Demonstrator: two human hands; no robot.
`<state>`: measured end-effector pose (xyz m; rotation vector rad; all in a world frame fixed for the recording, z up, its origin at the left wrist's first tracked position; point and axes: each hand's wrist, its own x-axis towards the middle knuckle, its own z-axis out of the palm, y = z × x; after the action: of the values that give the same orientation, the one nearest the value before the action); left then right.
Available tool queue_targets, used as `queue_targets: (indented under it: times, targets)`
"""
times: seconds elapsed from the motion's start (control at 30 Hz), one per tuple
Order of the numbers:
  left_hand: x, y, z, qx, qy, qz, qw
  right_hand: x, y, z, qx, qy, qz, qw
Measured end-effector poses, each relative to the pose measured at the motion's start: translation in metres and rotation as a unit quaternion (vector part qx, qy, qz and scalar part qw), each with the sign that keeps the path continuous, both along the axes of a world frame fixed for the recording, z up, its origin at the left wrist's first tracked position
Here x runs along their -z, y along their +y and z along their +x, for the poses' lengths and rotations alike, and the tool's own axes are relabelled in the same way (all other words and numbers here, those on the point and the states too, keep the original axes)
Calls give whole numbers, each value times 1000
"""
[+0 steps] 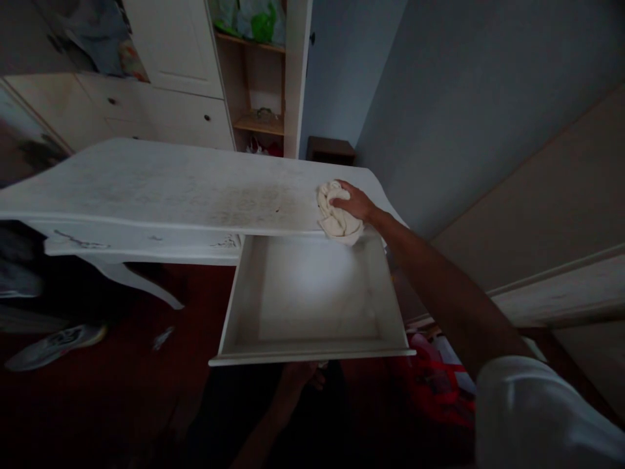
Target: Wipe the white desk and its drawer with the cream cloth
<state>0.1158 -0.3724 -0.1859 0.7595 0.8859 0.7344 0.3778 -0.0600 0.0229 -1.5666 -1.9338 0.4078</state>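
A crumpled cream cloth (336,218) is bunched under my right hand (356,200), which closes on it at the right end of the white table (195,176). Part of the cloth hangs over the table's front edge. Dark smudges mark the tabletop left of the cloth. Below that edge, a white drawer (312,293) is pulled out, and its bare bottom shows. My left hand (297,381) is low at the drawer's front, with its fingers curled near a small pale spot. The drawer's front rim partly hides this hand, and the light there is dim.
Behind the table stands a white cabinet (176,45) with open shelves holding bags. A grey wall rises at the right. Red bags (439,384) lie on the floor at lower right, and a shoe (58,345) is at lower left. A small brown box-like piece (331,148) stands behind the table.
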Motion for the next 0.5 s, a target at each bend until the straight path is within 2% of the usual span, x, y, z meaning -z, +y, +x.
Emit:
queue_targets:
  times: [0.07,0.17,0.33,0.5]
  targets:
    - [-4,0,-1,-8,11,5,1000,8,3,0,12,10,-11,1000]
    - [-9,-2,-3,-16,33,13,999,9,3,11,-7,33,-28,999]
    - [-8,-6,-4,-21,62,15,998,12,-11,34,-28,75,-66,995]
    - [0,-6,-2,-29,55,0,998,25,-44,28,-82,-80,22,993]
